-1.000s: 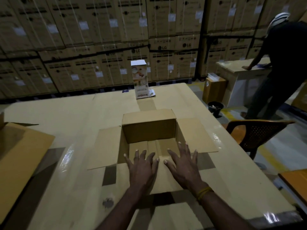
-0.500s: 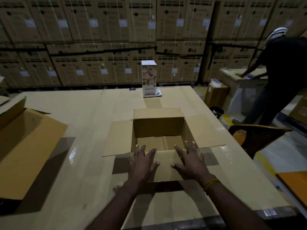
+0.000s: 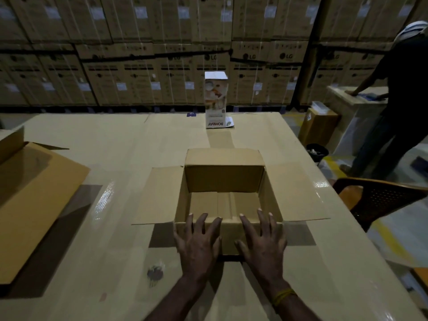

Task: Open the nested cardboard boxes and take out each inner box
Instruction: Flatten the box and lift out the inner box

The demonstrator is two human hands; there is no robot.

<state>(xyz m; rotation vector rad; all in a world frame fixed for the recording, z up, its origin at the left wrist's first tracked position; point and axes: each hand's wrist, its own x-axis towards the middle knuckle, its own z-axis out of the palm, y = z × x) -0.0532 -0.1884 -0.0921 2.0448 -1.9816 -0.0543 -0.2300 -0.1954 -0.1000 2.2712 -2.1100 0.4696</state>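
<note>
- Head view: an open cardboard box (image 3: 224,193) sat near the middle of the table (image 3: 115,158), its four flaps folded outward and its inside showing only bare cardboard.
- The left hand (image 3: 198,245) lay flat on the near flap, its fingers (image 3: 201,224) spread wide and gripping nothing, the tips reaching the box's near rim.
- The right hand (image 3: 262,245) lay just beside it on the same flap, likewise splayed and holding nothing; a yellow band (image 3: 283,296) circled its wrist.
- A larger opened box (image 3: 34,205) rested at the left edge of the table, well apart.
- A tall white printed carton (image 3: 216,103) stood upright at the far edge.
- A small dark cluster (image 3: 155,273), too blurred to identify, lay near left of the hands.
- On the right, an orange chair (image 3: 379,200) stood beside the table, and another person (image 3: 398,100) leaned on a far counter.
</note>
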